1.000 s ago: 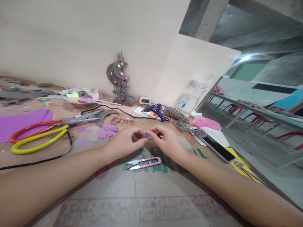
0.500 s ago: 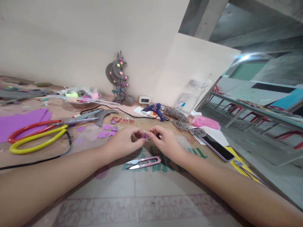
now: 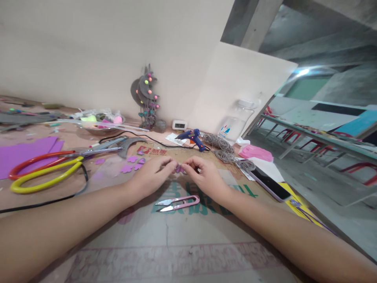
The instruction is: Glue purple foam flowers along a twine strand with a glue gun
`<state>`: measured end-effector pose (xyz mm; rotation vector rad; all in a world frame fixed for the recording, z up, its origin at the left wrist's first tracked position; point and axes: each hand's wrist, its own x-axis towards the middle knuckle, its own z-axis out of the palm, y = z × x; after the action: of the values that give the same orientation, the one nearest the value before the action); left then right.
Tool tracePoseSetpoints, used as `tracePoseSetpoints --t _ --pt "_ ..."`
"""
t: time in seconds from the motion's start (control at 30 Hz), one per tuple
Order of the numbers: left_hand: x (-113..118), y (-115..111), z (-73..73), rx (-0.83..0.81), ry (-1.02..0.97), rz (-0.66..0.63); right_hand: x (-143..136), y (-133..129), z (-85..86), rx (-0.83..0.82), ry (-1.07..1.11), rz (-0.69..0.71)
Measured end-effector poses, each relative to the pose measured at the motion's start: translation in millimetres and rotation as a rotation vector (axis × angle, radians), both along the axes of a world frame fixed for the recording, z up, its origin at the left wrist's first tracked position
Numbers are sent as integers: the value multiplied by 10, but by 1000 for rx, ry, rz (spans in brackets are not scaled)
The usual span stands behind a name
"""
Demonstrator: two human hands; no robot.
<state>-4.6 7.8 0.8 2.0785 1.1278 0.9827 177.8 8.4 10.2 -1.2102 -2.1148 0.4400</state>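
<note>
Small purple piece (image 3: 179, 169) sits between left hand (image 3: 151, 175) and right hand (image 3: 203, 175), above the cardboard sheet (image 3: 176, 236) at mid tabletop (image 3: 70, 138). Both pinch it, thumb to forefinger (left thumb has just closed up, ring gap gone, so probably a re-grip before more fine handling). Pink snips (image 3: 179, 206) lie toward the near edge, untouched; purple cutouts (image 3: 127, 169) just beside left hand. Bowl (image 3: 98, 131), far edge toward left corner: yellow, pink, purple bits plus clear plastic. Clear bottle (image 3: 235, 120), far edge toward right corner, contents unclear.
</note>
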Motion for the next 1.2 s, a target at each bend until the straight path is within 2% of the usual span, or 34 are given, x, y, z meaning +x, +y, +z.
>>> tracePoseSetpoints --t 0.1,0.23,0.33,0.5,0.73,1.03,1.2 --pt "-19 30 -14 -19 -104 82 -4 -2 9 -28 14 -10" --pt "-28 50 -31 -77 -137 141 0 5 5 -35 16 -23" --pt "-20 52 -37 -94 -111 99 8 20 -13 -16 10 -11" --pt "-1 41 -19 -20 -4 33 23 47 -35 0 6 -28" --pt "13 -7 9 -98 -83 -23 19 34 -27 -2 -2 -10" --pt "12 -1 2 -94 -27 32 14 15 -21 9 -13 1" --pt "5 12 -10 -110 -95 40 10 19 -29 -22 -4 -10"
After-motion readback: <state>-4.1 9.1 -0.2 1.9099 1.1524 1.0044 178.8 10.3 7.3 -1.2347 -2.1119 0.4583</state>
